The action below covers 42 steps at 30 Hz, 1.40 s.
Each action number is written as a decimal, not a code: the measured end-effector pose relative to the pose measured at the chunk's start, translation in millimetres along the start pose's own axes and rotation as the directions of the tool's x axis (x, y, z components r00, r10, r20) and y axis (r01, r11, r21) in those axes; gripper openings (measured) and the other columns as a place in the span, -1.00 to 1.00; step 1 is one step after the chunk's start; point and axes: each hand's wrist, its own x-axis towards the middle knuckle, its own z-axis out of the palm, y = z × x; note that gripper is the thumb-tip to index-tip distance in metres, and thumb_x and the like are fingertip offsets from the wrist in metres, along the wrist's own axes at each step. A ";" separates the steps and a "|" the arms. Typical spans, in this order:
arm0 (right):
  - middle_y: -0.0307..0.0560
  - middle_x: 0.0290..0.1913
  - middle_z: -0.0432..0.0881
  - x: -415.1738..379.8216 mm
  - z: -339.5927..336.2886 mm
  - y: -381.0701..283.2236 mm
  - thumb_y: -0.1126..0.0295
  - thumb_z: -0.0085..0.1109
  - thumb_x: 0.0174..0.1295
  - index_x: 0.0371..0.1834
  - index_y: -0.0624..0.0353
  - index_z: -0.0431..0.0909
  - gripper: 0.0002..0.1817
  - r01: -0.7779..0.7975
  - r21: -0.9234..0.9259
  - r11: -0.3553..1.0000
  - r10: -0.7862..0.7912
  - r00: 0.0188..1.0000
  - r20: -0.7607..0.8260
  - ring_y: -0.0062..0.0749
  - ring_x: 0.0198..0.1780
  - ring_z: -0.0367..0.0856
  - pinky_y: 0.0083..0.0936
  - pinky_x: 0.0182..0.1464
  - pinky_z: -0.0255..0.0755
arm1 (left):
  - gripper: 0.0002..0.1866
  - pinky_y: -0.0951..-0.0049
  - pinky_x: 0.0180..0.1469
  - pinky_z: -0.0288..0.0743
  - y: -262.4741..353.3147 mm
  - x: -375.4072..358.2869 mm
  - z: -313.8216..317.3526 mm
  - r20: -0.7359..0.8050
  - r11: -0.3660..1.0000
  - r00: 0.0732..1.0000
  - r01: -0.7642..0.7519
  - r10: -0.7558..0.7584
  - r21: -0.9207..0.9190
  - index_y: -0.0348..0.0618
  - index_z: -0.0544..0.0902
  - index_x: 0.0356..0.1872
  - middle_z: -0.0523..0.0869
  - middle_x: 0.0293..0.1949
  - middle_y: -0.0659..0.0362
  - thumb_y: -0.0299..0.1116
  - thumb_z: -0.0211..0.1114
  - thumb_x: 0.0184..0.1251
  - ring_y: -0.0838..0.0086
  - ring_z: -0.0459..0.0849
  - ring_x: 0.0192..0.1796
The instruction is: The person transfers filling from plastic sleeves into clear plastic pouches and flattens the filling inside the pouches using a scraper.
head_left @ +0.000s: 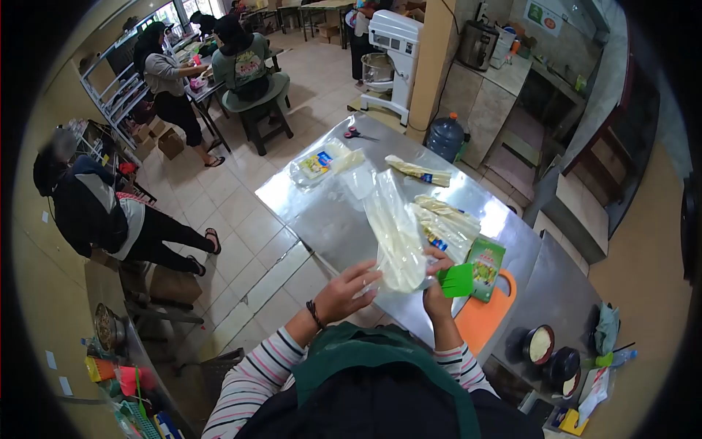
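Observation:
A long clear plastic bag (398, 234) with pale contents hangs between my hands above the metal table (314, 205). My left hand (347, 291) is at the bag's left side, its fingers apart near the plastic. My right hand (437, 282) is closed at the bag's lower right, and a bright green flat piece (457, 281) sticks out from it to the right. Behind the bag lie more plastic packs (447, 223). A green printed box (486, 267) rests beside an orange cutting board (486, 314).
Scissors (360, 134) and a labelled pack (316, 165) lie toward the table's far end. Bowls (540, 344) stand at the right. A water jug (446, 136) and a mixer (395, 66) are beyond the table. A person (95, 208) stands at the left; others are farther back.

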 end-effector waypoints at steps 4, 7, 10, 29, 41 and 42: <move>0.04 -0.02 0.45 1.3 -2.7 11.8 0.69 -0.07 -0.04 -0.41 0.20 0.34 -0.84 -0.123 0.135 0.983 0.088 0.968 0.236 -0.31 0.02 0.40 -0.48 0.08 0.25 | -0.66 0.24 -0.03 0.43 18.5 11.3 42.2 -0.288 0.916 0.872 0.350 -0.396 -0.198 -0.21 0.45 -0.18 0.48 -0.07 -0.04 -0.57 0.19 -0.10 0.07 0.48 -0.01; 0.10 -0.03 0.44 8.7 -9.0 23.7 0.69 -0.01 -0.06 -0.41 0.22 0.39 -0.84 -0.231 0.124 0.965 0.177 0.923 0.343 -0.25 -0.03 0.45 -0.50 -0.02 0.33 | -0.72 0.19 -0.10 0.43 -4.1 -3.8 60.4 -0.260 0.957 0.924 0.289 -0.280 -0.006 -0.21 0.44 -0.24 0.48 -0.11 -0.01 -0.61 0.12 -0.07 0.05 0.48 -0.06; 0.08 -0.03 0.39 1.1 -17.6 40.1 0.67 0.11 -0.13 -0.44 0.21 0.41 -0.82 0.090 -0.274 0.957 0.037 0.904 0.426 -0.32 -0.21 0.48 -0.51 -0.23 0.40 | -0.75 0.23 -0.16 0.40 -17.2 -24.6 73.7 -0.388 0.838 0.846 0.480 -0.365 0.260 -0.16 0.45 -0.27 0.49 -0.15 0.06 -0.56 0.13 -0.06 0.14 0.48 -0.08; 0.16 -0.22 0.50 -6.9 -46.6 140.4 0.44 0.13 0.00 -0.05 0.11 0.47 -0.64 -0.031 -0.845 0.534 0.631 0.679 0.374 0.03 -0.11 0.48 -0.28 -0.08 0.39 | -0.39 -0.33 0.22 -0.31 -90.0 -64.5 197.5 0.212 0.767 0.811 0.382 -0.545 0.515 0.07 0.12 0.32 -0.04 0.39 0.15 -0.36 -0.06 0.16 0.13 -0.10 0.41; 0.21 -0.01 0.49 15.9 -2.0 194.4 0.23 0.13 0.04 0.31 0.09 0.09 -0.27 -0.119 -0.898 0.423 0.684 0.692 0.231 0.06 -0.02 0.48 -0.22 -0.02 0.36 | -0.36 -0.28 0.26 -0.38 -110.4 -49.0 178.0 0.080 0.599 0.725 0.497 -0.684 0.627 -0.04 0.06 0.34 -0.02 0.38 0.16 -0.35 -0.07 0.15 0.10 -0.12 0.41; 0.21 -0.03 0.49 19.1 -1.1 193.5 0.13 0.15 0.03 0.31 0.09 0.08 -0.24 -0.133 -0.873 0.469 0.636 0.737 0.230 0.06 -0.03 0.48 -0.21 -0.02 0.36 | -0.39 -0.15 0.30 -0.30 -106.7 -45.4 166.7 0.034 0.614 0.757 0.503 -0.653 0.609 -0.06 0.16 0.30 0.06 0.35 0.06 -0.35 -0.04 0.14 0.14 -0.03 0.39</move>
